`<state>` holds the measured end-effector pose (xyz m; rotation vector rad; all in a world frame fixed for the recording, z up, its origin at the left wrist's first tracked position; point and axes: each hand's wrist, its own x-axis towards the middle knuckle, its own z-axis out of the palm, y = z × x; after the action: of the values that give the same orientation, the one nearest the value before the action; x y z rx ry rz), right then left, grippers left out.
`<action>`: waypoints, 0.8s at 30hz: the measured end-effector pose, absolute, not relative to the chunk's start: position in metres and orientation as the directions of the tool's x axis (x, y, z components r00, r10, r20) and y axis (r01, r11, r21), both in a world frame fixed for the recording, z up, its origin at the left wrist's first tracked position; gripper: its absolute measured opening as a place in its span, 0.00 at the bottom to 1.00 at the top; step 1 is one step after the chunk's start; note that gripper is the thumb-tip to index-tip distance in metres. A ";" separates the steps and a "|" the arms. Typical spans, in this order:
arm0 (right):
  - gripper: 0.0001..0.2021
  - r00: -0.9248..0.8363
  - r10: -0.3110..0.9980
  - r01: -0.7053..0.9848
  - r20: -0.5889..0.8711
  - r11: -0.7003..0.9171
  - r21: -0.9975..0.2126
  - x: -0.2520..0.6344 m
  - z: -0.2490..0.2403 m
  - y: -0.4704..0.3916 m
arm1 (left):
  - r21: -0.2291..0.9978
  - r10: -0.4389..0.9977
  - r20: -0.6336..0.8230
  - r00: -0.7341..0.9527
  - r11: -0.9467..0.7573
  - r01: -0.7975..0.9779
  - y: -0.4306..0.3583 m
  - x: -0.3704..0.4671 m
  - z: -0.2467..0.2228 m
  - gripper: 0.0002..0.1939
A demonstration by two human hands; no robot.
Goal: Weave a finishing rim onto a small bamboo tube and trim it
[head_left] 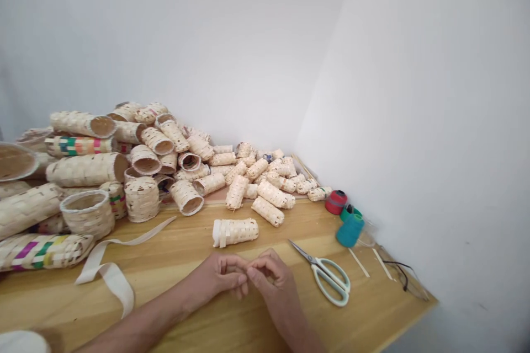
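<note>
My left hand (229, 274) and my right hand (271, 274) meet over the table, fingertips pinched together. Whatever lies between them, if anything, is too small to make out. Just beyond my hands, a small woven basket tube (238, 231) rests on its side, with a white band round its left end. To the right lies a pair of scissors (327, 274) with pale green handles, blades pointing up and left. A strip of white cloth tape (112, 277) curls across the table left of my hands.
Many woven basket tubes (89, 170) are heaped at the left, with smaller ones (271, 194) along the back. Red thread (335, 202) and teal thread (350, 229) spools stand by the right wall. Thin strips (359, 263) and a dark cord (401, 270) lie near the right table edge (409, 326).
</note>
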<state>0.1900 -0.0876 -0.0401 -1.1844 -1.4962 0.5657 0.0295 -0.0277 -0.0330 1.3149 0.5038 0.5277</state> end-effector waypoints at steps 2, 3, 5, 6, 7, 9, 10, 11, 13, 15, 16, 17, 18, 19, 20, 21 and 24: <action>0.07 0.074 0.900 0.440 0.429 0.357 -0.824 0.188 -0.040 -0.088 | 0.982 0.671 -0.069 0.738 0.175 -0.067 -0.027 0.033 -0.037 0.19; 0.06 0.068 0.905 0.475 0.420 0.341 -0.811 0.190 -0.039 -0.089 | 0.983 0.690 -0.073 0.720 0.171 -0.064 -0.027 0.034 -0.038 0.20; 0.08 0.085 0.910 0.546 0.406 0.298 -0.783 0.201 -0.033 -0.088 | 0.985 0.724 -0.070 0.686 0.160 -0.068 -0.025 0.034 -0.038 0.22; 0.10 0.103 0.910 0.570 0.401 0.277 -0.774 0.210 -0.028 -0.087 | 0.985 0.743 -0.067 0.666 0.157 -0.076 -0.024 0.034 -0.038 0.23; 0.12 0.135 0.908 0.601 0.396 0.243 -0.762 0.221 -0.023 -0.086 | 0.984 0.762 -0.065 0.644 0.155 -0.084 -0.023 0.033 -0.037 0.23; 0.12 0.140 0.912 0.668 0.385 0.200 -0.717 0.245 -0.012 -0.081 | 0.981 0.805 -0.071 0.589 0.164 -0.105 -0.019 0.031 -0.036 0.24; 0.11 0.122 0.917 0.698 0.379 0.192 -0.690 0.255 -0.007 -0.077 | 0.977 0.822 -0.079 0.564 0.175 -0.118 -0.017 0.030 -0.036 0.23; 0.10 0.090 0.923 0.728 0.373 0.195 -0.657 0.263 -0.003 -0.073 | 0.973 0.833 -0.088 0.546 0.189 -0.132 -0.015 0.029 -0.036 0.23; 0.10 0.010 0.935 0.775 0.354 0.217 -0.593 0.271 0.000 -0.065 | 0.962 0.842 -0.103 0.529 0.220 -0.162 -0.013 0.028 -0.037 0.22; 0.12 -0.073 0.944 0.805 0.321 0.246 -0.540 0.270 -0.003 -0.054 | 0.955 0.836 -0.112 0.536 0.240 -0.173 -0.012 0.027 -0.038 0.22; 0.12 -0.105 0.947 0.814 0.303 0.257 -0.521 0.267 -0.006 -0.048 | 0.955 0.834 -0.115 0.539 0.242 -0.171 -0.012 0.028 -0.039 0.22; 0.12 -0.129 0.950 0.821 0.286 0.264 -0.506 0.263 -0.009 -0.042 | 0.956 0.833 -0.120 0.541 0.244 -0.164 -0.013 0.028 -0.039 0.21; 0.11 -0.144 0.951 0.826 0.272 0.267 -0.497 0.259 -0.013 -0.037 | 0.957 0.831 -0.123 0.542 0.244 -0.158 -0.013 0.028 -0.038 0.21; 0.09 -0.153 0.953 0.829 0.263 0.268 -0.491 0.255 -0.016 -0.033 | 0.958 0.831 -0.125 0.542 0.244 -0.153 -0.013 0.028 -0.038 0.21; 0.07 -0.159 0.954 0.830 0.256 0.269 -0.489 0.252 -0.019 -0.030 | 0.958 0.831 -0.125 0.541 0.242 -0.151 -0.014 0.028 -0.037 0.21; 0.06 -0.165 0.953 0.829 0.252 0.273 -0.489 0.248 -0.021 -0.028 | 0.959 0.830 -0.123 0.543 0.240 -0.149 -0.014 0.027 -0.037 0.20; 0.09 -0.180 0.946 0.812 0.269 0.297 -0.503 0.244 -0.018 -0.030 | 0.962 0.825 -0.108 0.554 0.227 -0.150 -0.014 0.027 -0.036 0.19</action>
<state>0.2438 -0.0304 -0.0181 -1.5607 -2.0409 0.3324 0.0266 -0.0140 -0.0364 1.1507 0.7207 0.7591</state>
